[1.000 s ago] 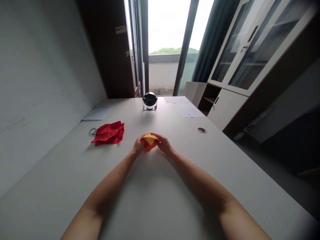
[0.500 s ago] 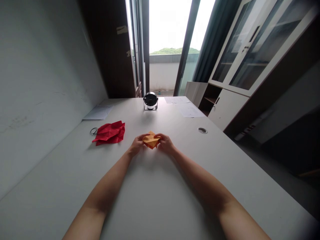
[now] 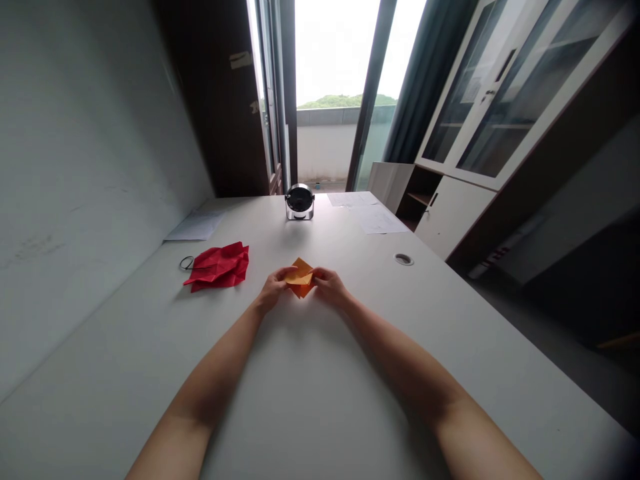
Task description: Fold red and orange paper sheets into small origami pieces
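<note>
Between my hands, just above the white table (image 3: 310, 387), is a small folded piece of orange paper (image 3: 301, 275). Its top corner points away from me and a darker orange fold shows below. My left hand (image 3: 273, 288) pinches the left side of the paper. The right edge is gripped by my right hand (image 3: 330, 285), thumb and fingers closed on it. Some fingertips are hidden behind the paper. To the left lies a crumpled red sheet (image 3: 220, 267) with a black cord loop (image 3: 187, 263) at its left end.
A round black device on a silver stand (image 3: 300, 202) is at the table's far edge. White papers lie at the back left (image 3: 196, 225) and back right (image 3: 383, 219). A cable hole (image 3: 403, 259) is set into the right side. A wall (image 3: 90, 187) borders the left.
The orange paper has opened out a little: its top corner stands up higher and a darker lower fold shows. Both hands keep their hold in nearly the same place.
</note>
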### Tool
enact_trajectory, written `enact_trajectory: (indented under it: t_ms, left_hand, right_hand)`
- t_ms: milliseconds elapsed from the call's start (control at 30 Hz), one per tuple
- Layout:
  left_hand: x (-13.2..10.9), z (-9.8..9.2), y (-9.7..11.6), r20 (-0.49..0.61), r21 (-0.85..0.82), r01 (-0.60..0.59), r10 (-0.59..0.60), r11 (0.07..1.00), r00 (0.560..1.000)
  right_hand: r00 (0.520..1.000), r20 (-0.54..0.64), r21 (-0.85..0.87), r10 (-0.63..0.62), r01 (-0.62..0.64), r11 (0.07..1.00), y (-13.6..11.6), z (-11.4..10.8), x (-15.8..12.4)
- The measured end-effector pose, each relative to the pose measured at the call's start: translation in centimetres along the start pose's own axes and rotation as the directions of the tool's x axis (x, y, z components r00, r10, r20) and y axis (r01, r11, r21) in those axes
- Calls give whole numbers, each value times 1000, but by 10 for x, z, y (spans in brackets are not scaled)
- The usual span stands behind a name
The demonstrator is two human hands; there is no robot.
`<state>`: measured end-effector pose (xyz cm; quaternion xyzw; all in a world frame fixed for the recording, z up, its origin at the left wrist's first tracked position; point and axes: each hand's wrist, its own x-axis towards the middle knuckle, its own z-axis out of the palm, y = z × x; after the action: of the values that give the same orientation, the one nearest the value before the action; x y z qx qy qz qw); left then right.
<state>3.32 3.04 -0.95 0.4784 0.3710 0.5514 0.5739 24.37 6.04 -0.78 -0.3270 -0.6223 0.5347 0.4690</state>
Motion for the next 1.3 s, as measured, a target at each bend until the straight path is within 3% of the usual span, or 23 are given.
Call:
enact_trajectory:
  t_ms: [233, 400, 900, 1300]
  left_hand:
    - [-3, 4, 5, -40, 15, 27, -26, 1000, 999]
    - [1, 3, 0, -70, 29, 3, -1, 1000, 998]
    - [1, 2, -3, -23, -23, -3, 3, 1000, 1000]
    - [1, 2, -4, -32, 94, -13, 16, 995, 999]
  right_hand:
    - [995, -96, -45, -2, -3, 999, 6, -4, 3]
    - [985, -171, 21, -9, 13, 1000, 14, -9, 8]
    - [974, -211, 246, 77, -24, 969, 15, -15, 10]
    - [988, -140, 60, 68, -61, 996, 1, -10, 1]
